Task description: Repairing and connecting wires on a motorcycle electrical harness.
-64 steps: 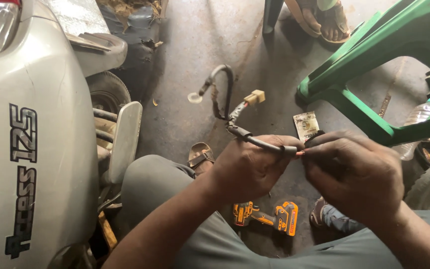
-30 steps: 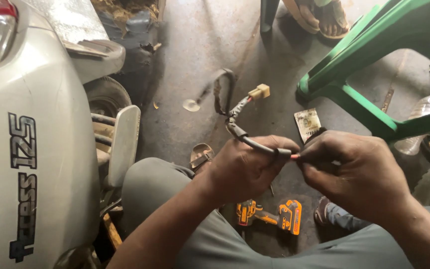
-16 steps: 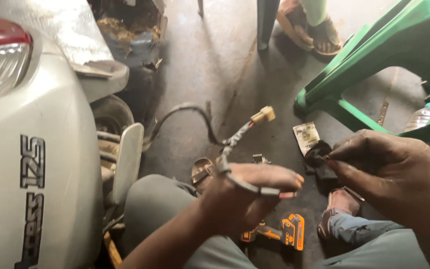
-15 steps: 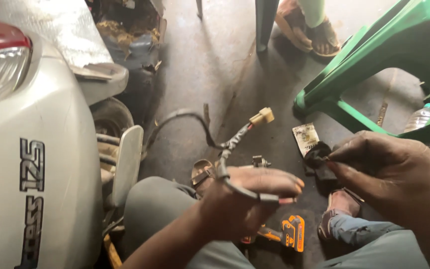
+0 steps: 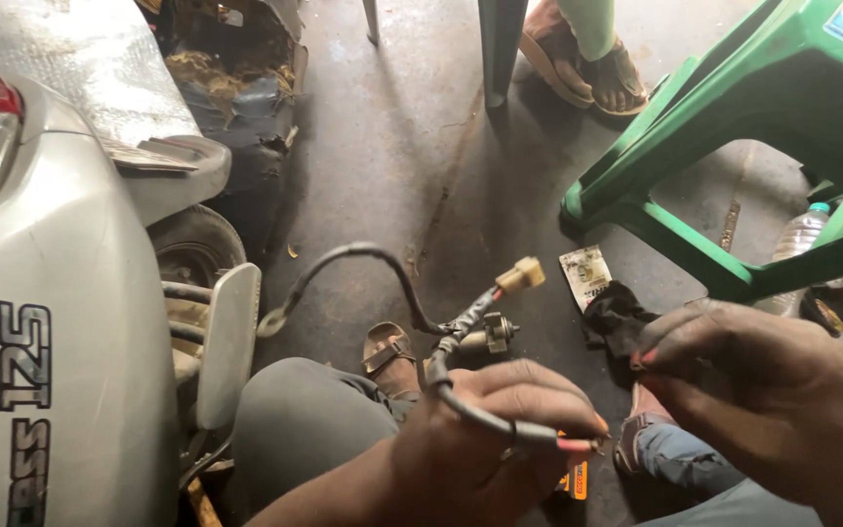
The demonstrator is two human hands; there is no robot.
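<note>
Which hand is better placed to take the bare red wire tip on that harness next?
Right. The left hand already grips the wiring harness just behind the red wire end, so it is occupied. The right hand hovers close beside that tip, fingers pinched, apparently holding nothing.

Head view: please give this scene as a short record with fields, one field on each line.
left hand: grips a grey wire harness near its red-tipped end
harness: branches to a tan connector and a long black lead
right hand: apart from the harness, fingers pinched; what it holds cannot be told
left side: silver scooter body
floor: green plastic stool, plastic bottle, black rag
another person: sandalled feet at top
</note>
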